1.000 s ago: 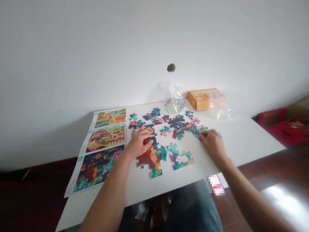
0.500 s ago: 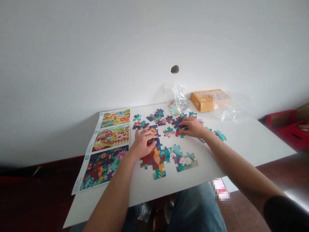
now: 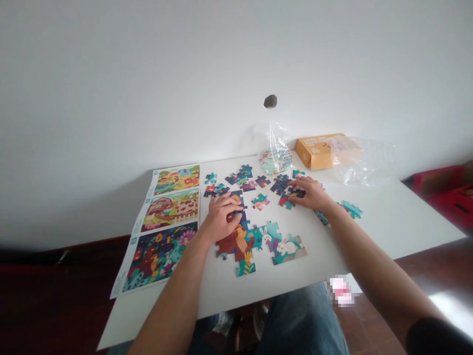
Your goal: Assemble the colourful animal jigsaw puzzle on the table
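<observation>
My left hand (image 3: 221, 218) lies flat on the upper left of a partly joined puzzle (image 3: 258, 242), fingers stretched over its dark pieces. My right hand (image 3: 311, 193) rests palm down on a cluster of loose puzzle pieces (image 3: 254, 183) spread across the middle of the white table (image 3: 388, 217); its fingers are extended over a red and blue piece. The joined part shows a brown animal and white rabbits on teal.
A sheet with three reference pictures (image 3: 166, 222) lies at the left. An orange box (image 3: 320, 150) and clear plastic bags (image 3: 364, 158) stand at the back, one bag holding pale pieces (image 3: 275, 160). A few teal pieces (image 3: 349, 209) lie right of my forearm. Red crates (image 3: 443, 190) sit on the floor.
My right hand moved from the right side of the table leftward onto the loose pieces in the middle. My left hand stayed on the joined puzzle.
</observation>
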A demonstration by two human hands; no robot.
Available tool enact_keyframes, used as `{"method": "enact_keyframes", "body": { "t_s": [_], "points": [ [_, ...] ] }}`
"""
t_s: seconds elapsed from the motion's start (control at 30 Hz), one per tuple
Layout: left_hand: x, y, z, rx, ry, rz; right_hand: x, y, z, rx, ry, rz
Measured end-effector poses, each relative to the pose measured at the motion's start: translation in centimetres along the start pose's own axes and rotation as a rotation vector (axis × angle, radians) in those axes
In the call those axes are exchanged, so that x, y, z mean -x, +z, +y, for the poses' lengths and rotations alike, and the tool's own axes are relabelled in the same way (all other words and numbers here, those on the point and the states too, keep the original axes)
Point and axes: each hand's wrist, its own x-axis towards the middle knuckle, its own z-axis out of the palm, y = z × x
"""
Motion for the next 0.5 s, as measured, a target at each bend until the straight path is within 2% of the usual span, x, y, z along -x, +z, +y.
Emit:
{"method": "enact_keyframes", "body": {
  "t_s": [0.1,0.2,0.37,0.5],
  "points": [
    [0.0,0.0,0.1,0.013,0.006,0.022,-0.2,0.3,-0.5,-0.047,-0.023,-0.011],
    [0.0,0.0,0.1,0.028,0.011,0.043,-0.4,0.5,-1.0,-0.043,-0.019,0.033],
    [0.1,-0.1,0.2,0.022,0.019,0.046,-0.5,0.5,0.1,0.041,0.185,0.275],
    [0.0,-0.3,0.3,-0.040,-0.018,0.055,-0.4,0.7,2.0,0.081,0.299,0.293]
  ]
}}
